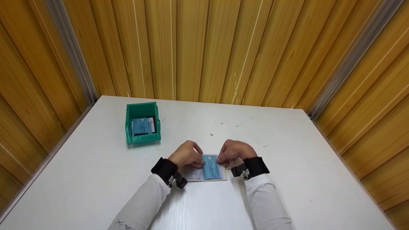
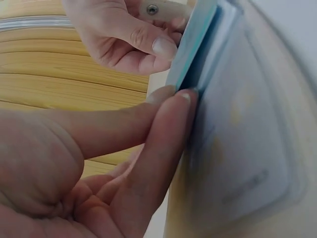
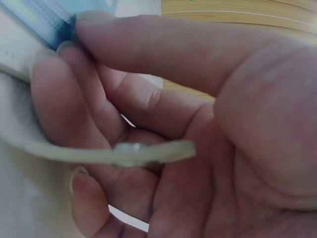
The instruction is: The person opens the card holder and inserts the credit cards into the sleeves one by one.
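A blue card (image 1: 212,169) with dark lettering lies upright over the right half of an open card holder (image 1: 194,174) with clear sleeves. My left hand (image 1: 188,155) pinches the card's left edge between thumb and forefinger, close to a clear sleeve holding a pale card (image 2: 242,144). On the opposite edge, my right hand (image 1: 235,150) pinches the blue card with thumb and fingertips. The holder's cream strap (image 3: 74,153), with a metal snap, passes in front of the right fingers in the right wrist view.
A green bin (image 1: 143,139) stands at the back left of the white table (image 1: 287,179), with several cards (image 1: 140,126) inside. Small scraps (image 1: 237,125) lie beyond the hands. Yellow wood-patterned panels (image 1: 191,48) enclose the table at the back and sides.
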Tool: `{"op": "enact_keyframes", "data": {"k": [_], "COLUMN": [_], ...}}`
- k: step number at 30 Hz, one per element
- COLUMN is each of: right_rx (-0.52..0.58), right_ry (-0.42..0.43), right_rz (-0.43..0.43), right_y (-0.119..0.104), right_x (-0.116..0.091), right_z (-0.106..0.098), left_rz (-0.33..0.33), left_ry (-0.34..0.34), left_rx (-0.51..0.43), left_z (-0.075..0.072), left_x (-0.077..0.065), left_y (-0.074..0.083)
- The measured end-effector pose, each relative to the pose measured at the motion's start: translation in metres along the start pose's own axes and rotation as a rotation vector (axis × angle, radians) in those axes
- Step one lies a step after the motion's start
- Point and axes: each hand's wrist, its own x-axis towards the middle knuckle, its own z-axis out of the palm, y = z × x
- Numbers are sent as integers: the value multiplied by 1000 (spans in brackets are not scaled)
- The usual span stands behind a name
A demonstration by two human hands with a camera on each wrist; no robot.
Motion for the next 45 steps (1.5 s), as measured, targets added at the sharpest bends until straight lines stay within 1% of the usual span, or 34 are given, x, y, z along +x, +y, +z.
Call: {"op": "enact_keyframes", "data": {"k": [2, 7, 11, 14, 16, 18, 21, 23, 25, 26, 28, 30, 32, 33, 35, 38, 42, 45], "right_rx": [-13, -50, -61, -51, -40, -19, 39, 90, 138, 158, 185, 196, 196, 191, 187, 184, 180, 169], "right_ry": [-2, -3, 0, 6, 18, 36, 87, 133, 192, 221, 285, 348, 403, 427, 463, 483, 468, 440], "right_rz": [-10, -12, 12, 26, 31, 32, 49, 42, 34, 26, 6, -14, -33, -44, -70, -105, -130, -130], "right_y": [-1, -4, -4, -2, -1, 1, 7, 11, 14, 15, 16, 11, 8, 6, 2, -7, -18, -20], "right_x": [1, 3, 3, 2, 0, -4, -14, -24, -33, -38, -47, -51, -59, -61, -66, -68, -65, -62], "right_z": [1, 1, 2, 0, -2, -6, -15, -21, -27, -30, -35, -40, -43, -44, -45, -45, -43, -42], "left_rz": [9, 55, 99, 98, 82, 52, 28, 28, 47, 53, 62, 57, 45, 39, 34, 20, 2, -5], "left_ry": [15, 26, 23, 6, 3, 6, 37, 83, 163, 216, 350, 491, 597, 634, 664, 673, 689, 704], "left_rx": [6, 69, 107, 140, 173, 187, 167, 117, 81, 70, 90, 129, 179, 207, 247, 307, 394, 445], "left_z": [0, -1, -3, -6, -12, -23, -45, -63, -81, -89, -103, -117, -124, -126, -128, -130, -132, -129], "left_x": [-1, -5, -5, -5, -6, -8, -13, -17, -22, -24, -27, -27, -25, -23, -20, -15, -9, -2], "left_y": [0, -1, -1, 2, 7, 15, 29, 35, 38, 38, 35, 30, 25, 23, 19, 13, 2, -7]}}
